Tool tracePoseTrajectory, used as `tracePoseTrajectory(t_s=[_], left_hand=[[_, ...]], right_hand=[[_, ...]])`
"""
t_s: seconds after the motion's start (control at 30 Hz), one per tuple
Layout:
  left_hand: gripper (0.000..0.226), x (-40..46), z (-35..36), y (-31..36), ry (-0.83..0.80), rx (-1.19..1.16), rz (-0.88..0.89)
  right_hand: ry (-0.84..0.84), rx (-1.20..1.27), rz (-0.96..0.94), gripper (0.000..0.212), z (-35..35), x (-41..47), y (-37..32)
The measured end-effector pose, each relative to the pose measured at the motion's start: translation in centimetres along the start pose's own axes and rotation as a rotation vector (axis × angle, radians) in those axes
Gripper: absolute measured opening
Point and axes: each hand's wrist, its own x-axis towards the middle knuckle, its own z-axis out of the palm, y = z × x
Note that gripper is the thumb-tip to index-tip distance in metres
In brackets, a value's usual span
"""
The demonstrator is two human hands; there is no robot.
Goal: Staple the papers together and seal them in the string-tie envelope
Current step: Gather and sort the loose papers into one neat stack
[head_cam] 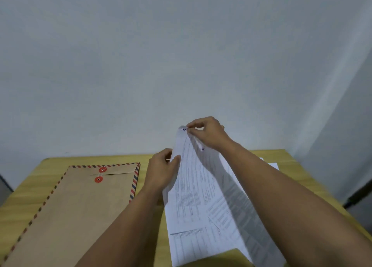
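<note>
Printed white papers [197,190] are lifted off the table at their far end and slope down toward me. My right hand [207,132] pinches their raised top corner between thumb and fingers. My left hand [163,170] grips the papers' left edge a little lower. A brown string-tie envelope [76,206] with a red and blue striped border lies flat on the left of the table, its two red button discs [100,174] near the far end. No stapler is in view.
The yellow wooden table [302,186] stands against a pale wall. Another white sheet [271,165] lies at the far right of the table, partly behind my right forearm. A dark object [358,194] stands beyond the table's right edge.
</note>
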Motion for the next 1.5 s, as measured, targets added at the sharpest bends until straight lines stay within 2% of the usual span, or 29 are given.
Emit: tracePoseTrajectory(t_s=[0.07,0.17,0.23,0.33,0.4,0.5,0.57,0.63,0.73,0.87,1.07,1.33,1.4,1.5], left_hand=[[0.015,-0.1,-0.9,2.2,-0.001,0.012,0.029],[0.024,-0.5,-2.3,5.3,0.024,0.059,0.105],[0.026,-0.8,-3.5,7.3,0.058,0.07,0.161],[0.029,-1.4,-5.7,9.9,0.096,0.071,0.226],[0.028,-1.9,-7.2,11.3,0.1,0.05,0.249],[0.016,-3.2,-9.3,13.0,0.084,0.062,0.247],[0.043,-3.9,-10.3,13.4,0.088,0.125,0.271],[0.059,-4.4,-10.9,13.2,0.115,0.237,0.321],[0.061,-4.8,-11.5,12.4,0.132,0.397,0.37],[0.058,-5.3,-12.7,9.9,0.041,0.513,0.3],[0.054,-5.8,-14.0,2.7,-0.087,0.639,0.183],[0.058,-4.0,-14.7,-4.9,-0.126,0.587,0.122],[0.06,-3.3,-15.0,-6.3,-0.142,0.547,0.082],[0.059,-2.7,-15.1,-8.3,-0.183,0.476,0.059]], right_hand=[[0.034,0.01,-0.023,0.022,-1.4,-0.5,-1.3],[0.084,0.07,-0.086,0.003,-3.7,-1.1,-3.7],[0.11,0.089,-0.126,0.014,-5.2,-1.5,-5.2],[0.133,0.017,-0.148,0.007,-7.2,-2.4,-7.2],[0.139,0.036,-0.14,0.011,-8.4,-3.1,-8.0],[0.113,0.21,-0.108,0.014,-9.5,-4.3,-8.7],[0.082,0.296,-0.1,0.019,-9.6,-5.2,-9.2],[0.063,0.358,-0.085,0.025,-9.1,-6.1,-9.4],[0.037,0.487,-0.02,0.027,-7.6,-7.5,-9.5],[-0.046,0.579,0.094,0.018,-4.5,-8.9,-8.2],[-0.24,0.158,0.195,0.013,1.4,-7.9,-2.5],[-0.399,-0.195,0.13,0.03,7.7,-3.6,0.8],[-0.5,-0.33,0.107,0.041,9.2,-2.1,0.6],[-0.647,-0.54,0.139,0.069,11.4,0.1,0.7]])
